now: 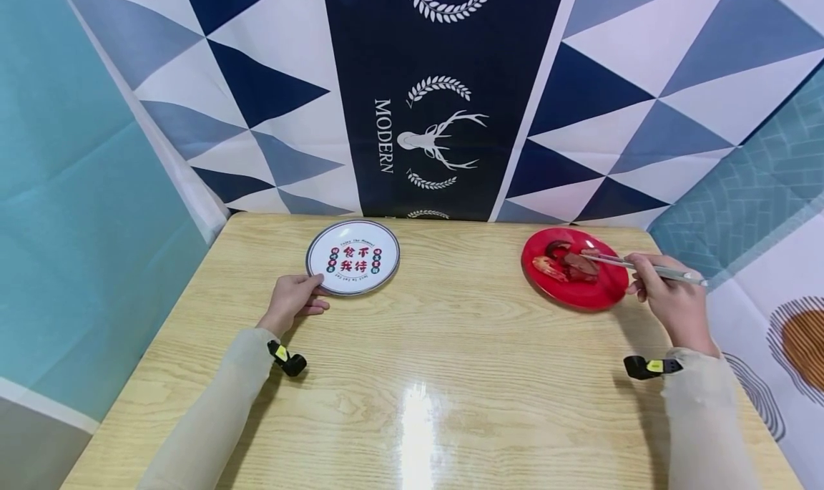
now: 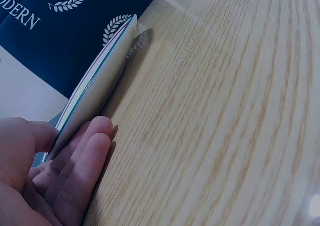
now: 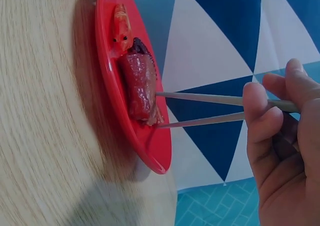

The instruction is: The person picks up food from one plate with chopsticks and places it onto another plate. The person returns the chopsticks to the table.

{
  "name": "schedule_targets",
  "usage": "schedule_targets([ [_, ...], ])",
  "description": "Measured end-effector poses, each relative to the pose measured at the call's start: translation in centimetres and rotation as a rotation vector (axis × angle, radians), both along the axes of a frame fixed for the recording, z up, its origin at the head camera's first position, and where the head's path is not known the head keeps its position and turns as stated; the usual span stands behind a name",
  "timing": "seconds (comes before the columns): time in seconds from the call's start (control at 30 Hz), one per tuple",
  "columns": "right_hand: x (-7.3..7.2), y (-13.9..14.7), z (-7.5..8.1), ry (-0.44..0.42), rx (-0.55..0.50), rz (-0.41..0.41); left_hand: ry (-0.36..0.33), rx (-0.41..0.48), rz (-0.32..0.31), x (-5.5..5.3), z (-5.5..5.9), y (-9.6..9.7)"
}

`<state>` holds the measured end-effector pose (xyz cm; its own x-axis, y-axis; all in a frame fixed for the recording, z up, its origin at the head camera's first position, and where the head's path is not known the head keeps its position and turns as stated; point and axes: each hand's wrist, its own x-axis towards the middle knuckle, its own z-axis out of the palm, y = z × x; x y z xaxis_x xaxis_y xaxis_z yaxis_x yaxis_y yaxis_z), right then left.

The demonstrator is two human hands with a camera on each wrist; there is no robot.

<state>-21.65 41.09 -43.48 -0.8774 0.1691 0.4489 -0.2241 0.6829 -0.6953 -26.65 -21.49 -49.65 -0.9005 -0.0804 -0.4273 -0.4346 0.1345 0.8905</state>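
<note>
A round white plate [image 1: 352, 290] with a dark rim and red printed characters is at the back left. My left hand [image 1: 290, 302] pinches its near-left edge, thumb on top and fingers beneath; in the left wrist view the plate [image 2: 95, 85] shows edge-on, close over the table. At the right, my right hand [image 1: 676, 300] holds a pair of metal chopsticks [image 1: 611, 261]. Their tips reach a glossy reddish-brown piece of meat [image 3: 137, 85] on a red plate [image 1: 595, 297]. Beside the meat lie an orange shrimp [image 3: 122, 28] and a dark curled piece [image 3: 140, 46].
Both plates are near the back of a light wood-grain table [image 1: 450, 332]. A patterned cloth [image 1: 425, 118] with triangles and a deer head rises behind it. Each wrist carries a small black camera, such as the left one [image 1: 292, 363]. Light glares off the table's front middle.
</note>
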Motion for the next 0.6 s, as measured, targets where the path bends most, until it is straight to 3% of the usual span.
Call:
schedule_targets([
  [0.27,0.01,-0.26,-0.14,-0.009,0.134,-0.014,-0.003,-0.007,-0.001,-0.05,0.02,0.03],
  [0.6,-0.37,-0.26,-0.19,0.036,0.209,-0.033,0.003,-0.007,-0.002,0.13,0.06,0.07],
])
